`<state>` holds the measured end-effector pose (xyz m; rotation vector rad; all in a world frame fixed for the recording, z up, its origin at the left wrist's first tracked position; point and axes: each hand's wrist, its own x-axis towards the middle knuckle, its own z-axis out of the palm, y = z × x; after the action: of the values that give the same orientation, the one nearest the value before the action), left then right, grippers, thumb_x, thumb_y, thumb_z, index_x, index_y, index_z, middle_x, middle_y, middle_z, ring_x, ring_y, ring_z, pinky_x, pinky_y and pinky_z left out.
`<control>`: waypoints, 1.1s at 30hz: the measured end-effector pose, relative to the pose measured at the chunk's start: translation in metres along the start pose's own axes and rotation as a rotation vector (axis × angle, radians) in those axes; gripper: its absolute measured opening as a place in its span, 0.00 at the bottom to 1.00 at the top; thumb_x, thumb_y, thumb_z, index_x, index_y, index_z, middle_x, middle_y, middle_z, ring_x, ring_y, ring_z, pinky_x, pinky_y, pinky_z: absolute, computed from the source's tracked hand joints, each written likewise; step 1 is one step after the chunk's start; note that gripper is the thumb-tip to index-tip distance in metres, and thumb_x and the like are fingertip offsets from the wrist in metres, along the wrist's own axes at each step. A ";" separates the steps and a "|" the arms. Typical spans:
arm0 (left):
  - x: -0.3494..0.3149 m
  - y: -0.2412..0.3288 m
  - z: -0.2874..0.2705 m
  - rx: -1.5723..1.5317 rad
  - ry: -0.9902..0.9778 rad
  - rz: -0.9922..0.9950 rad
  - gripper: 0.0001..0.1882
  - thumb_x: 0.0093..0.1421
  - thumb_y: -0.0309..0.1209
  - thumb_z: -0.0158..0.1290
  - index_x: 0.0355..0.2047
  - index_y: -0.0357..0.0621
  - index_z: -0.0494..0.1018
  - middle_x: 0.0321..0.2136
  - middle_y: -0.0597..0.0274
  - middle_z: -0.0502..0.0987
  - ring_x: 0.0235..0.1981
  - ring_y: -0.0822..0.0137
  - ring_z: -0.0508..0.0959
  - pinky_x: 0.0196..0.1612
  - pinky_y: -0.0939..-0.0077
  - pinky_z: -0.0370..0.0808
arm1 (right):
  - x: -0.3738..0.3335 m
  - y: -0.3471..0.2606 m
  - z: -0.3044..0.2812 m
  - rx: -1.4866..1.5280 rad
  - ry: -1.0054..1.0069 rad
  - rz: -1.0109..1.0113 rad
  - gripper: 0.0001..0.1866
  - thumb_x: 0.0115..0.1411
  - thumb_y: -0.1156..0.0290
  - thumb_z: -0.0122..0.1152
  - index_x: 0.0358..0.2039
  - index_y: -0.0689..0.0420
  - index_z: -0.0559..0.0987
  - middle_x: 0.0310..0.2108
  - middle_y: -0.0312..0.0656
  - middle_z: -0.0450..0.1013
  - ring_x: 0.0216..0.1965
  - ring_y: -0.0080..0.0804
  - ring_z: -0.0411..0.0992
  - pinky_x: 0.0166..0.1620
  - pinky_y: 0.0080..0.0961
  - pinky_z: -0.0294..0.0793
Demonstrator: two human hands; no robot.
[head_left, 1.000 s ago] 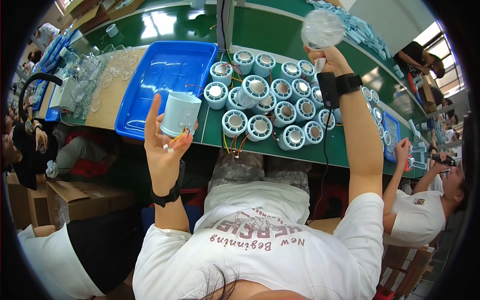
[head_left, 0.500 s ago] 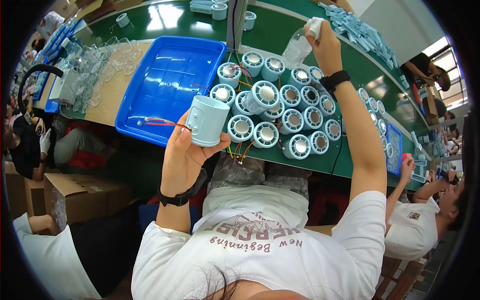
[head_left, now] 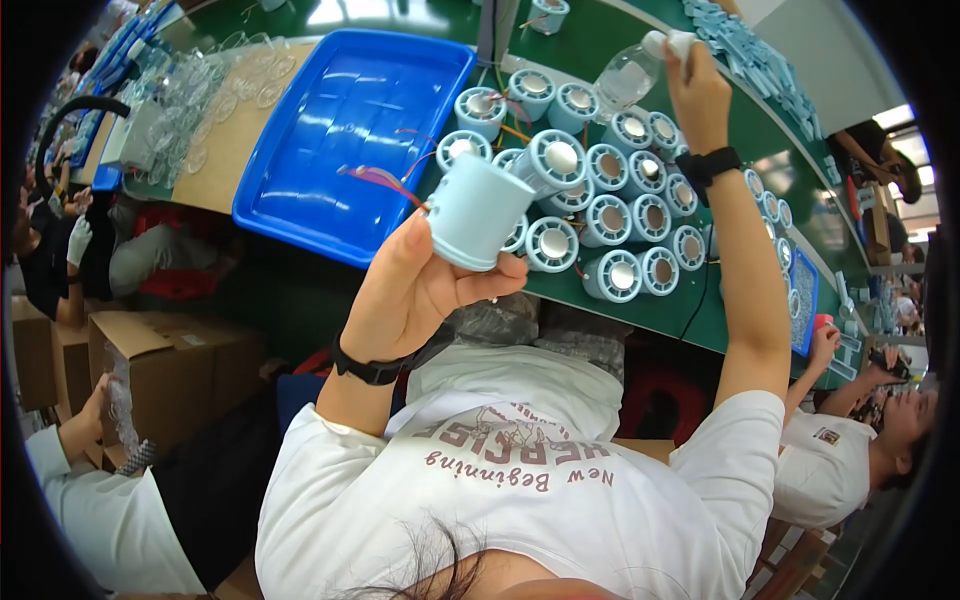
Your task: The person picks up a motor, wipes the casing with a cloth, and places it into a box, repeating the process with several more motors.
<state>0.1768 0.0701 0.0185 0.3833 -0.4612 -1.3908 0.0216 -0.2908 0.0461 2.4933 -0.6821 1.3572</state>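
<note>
My left hand (head_left: 403,298) grips a light-blue cylindrical plastic housing (head_left: 480,212), tilted, with thin red wires (head_left: 378,178) trailing from its side over the blue tray. Out at the far right, my right hand (head_left: 702,100) is closed on a crumpled white cloth (head_left: 681,46). The cloth is at the top of a clear plastic bottle (head_left: 626,82); whether the fingers also hold the bottle cannot be made out. Between the hands stand several similar light-blue units (head_left: 608,220) with round silver or brown centres. One unit (head_left: 558,163) sits higher than the others.
An empty blue tray (head_left: 300,215) lies left of the units on the green table (head_left: 560,285). Clear plastic pieces (head_left: 228,100) cover a brown board farther left. Pale-blue strips (head_left: 740,60) are piled at the far right. Co-workers sit on both sides; cardboard boxes (head_left: 200,365) stand lower left.
My left hand has moved right and slightly up with the housing, which is now tilted more. My right hand and the cloth have shifted a little to the right in view.
</note>
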 end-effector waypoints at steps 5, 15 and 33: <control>0.003 -0.003 0.013 -0.042 0.030 -0.026 0.36 0.65 0.51 0.45 0.59 0.30 0.56 0.50 0.44 0.71 0.48 0.54 0.76 0.52 0.58 0.74 | -0.002 -0.041 -0.043 0.077 0.138 0.000 0.11 0.60 0.70 0.57 0.43 0.59 0.77 0.28 0.44 0.77 0.26 0.37 0.76 0.31 0.26 0.73; 0.000 -0.018 0.021 0.081 0.014 -0.120 0.33 0.63 0.51 0.48 0.54 0.31 0.64 0.47 0.51 0.74 0.47 0.60 0.77 0.51 0.63 0.74 | -0.051 -0.172 -0.143 0.642 -0.496 -0.311 0.18 0.47 0.80 0.60 0.41 0.68 0.78 0.25 0.42 0.71 0.22 0.33 0.68 0.24 0.25 0.64; -0.011 -0.034 0.018 0.158 -0.081 -0.084 0.36 0.62 0.49 0.51 0.58 0.29 0.61 0.49 0.52 0.73 0.50 0.60 0.75 0.52 0.61 0.74 | -0.072 -0.136 -0.138 0.256 -0.391 -0.063 0.22 0.43 0.83 0.56 0.42 0.60 0.79 0.29 0.47 0.72 0.23 0.38 0.71 0.24 0.29 0.70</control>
<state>0.1373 0.0768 0.0153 0.4802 -0.6303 -1.4597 -0.0451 -0.0961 0.0655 2.9989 -0.5194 0.9949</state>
